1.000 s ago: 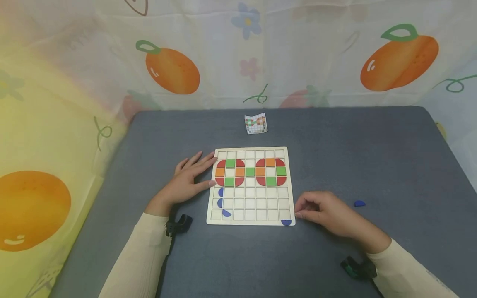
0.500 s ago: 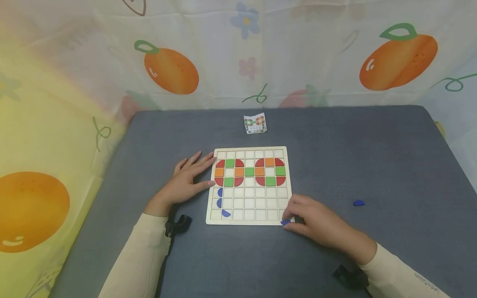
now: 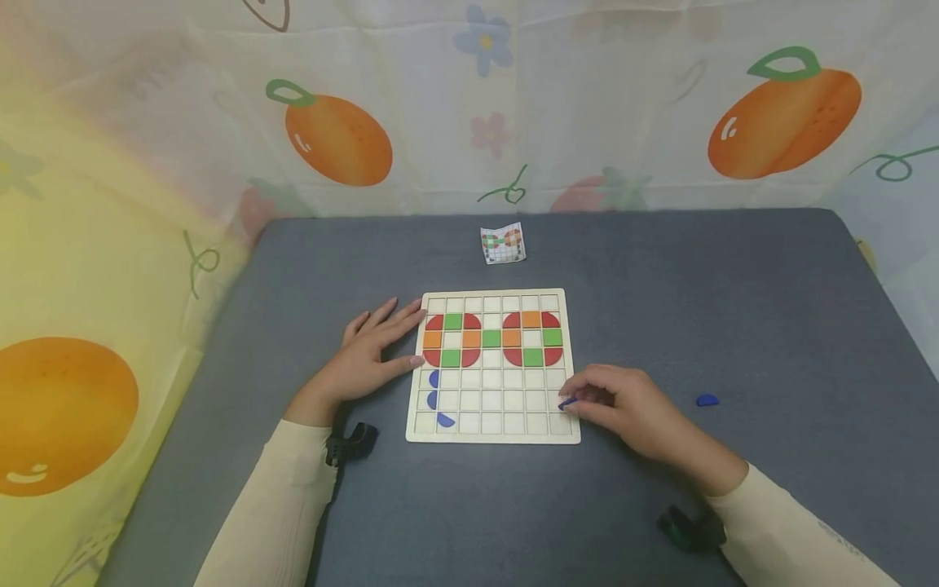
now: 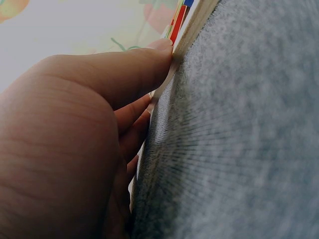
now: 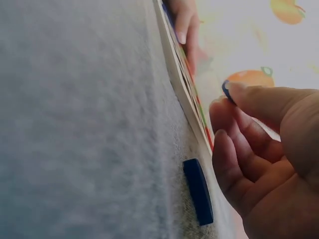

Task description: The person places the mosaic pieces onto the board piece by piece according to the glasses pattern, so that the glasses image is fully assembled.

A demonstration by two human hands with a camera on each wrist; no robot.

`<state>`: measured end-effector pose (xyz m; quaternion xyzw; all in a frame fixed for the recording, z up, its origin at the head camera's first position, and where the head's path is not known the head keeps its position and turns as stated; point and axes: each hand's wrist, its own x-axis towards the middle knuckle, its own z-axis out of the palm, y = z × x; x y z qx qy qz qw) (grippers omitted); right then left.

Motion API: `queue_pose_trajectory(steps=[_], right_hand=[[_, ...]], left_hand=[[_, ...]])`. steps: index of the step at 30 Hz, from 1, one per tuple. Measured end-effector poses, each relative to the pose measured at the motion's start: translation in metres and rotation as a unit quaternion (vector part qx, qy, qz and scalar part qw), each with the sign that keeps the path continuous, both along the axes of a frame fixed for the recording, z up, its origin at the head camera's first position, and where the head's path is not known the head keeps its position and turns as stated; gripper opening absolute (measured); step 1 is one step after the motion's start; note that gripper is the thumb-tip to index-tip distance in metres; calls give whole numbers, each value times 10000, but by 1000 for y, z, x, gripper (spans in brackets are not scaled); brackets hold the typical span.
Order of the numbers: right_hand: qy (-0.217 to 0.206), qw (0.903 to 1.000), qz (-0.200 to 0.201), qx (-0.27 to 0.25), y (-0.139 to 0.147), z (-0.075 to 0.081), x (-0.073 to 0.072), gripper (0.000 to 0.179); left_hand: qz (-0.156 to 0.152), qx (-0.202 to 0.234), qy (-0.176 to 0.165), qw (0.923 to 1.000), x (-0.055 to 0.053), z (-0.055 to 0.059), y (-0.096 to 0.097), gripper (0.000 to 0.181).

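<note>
A square wooden grid board lies on the grey table, with red, green and orange tiles set in two rings joined by a green tile. My left hand rests at the board's left edge, fingers fairly straight, thumb on the rim. Between thumb and fingertips, my right hand pinches a blue half-round tile above the board's lower right cells. In the right wrist view that tile stands on edge in the pinch. Down the board's left side sit three more blue half-round tiles, the lowest one slanted.
Another blue half-round tile lies on the table right of the board, below the right hand in its wrist view. Behind the board is a small printed pattern card. A fruit-print cloth hangs along the table's far edge.
My right hand came in from the board's right side, took the blue half-round tile off the lower right corner and lifted it slightly up the board. My left hand has stayed put.
</note>
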<state>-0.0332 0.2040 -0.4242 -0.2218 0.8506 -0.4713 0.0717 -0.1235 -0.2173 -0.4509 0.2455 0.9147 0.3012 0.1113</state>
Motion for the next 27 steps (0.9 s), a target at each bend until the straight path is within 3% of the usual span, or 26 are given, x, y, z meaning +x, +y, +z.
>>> queue_pose_trajectory(steps=[4,7,17,27], right_hand=[[-463,9980,-417,-47,-2,1,-10,17],[-567,9968,-566,-55,-5,0,-17,14],[-677,9944,-758,282,-15,-1,-33,9],[-681,9926,-821,576,-19,-1,-33,8]], left_hand=[[3,-9,-1,10000,-1,-1,-1,82],[15,-47,-7,10000,-1,-2,-1,82],[3,-43,-6,10000,-1,-3,-1,82],[38,-56,-43,10000,-1,-1,0,82]])
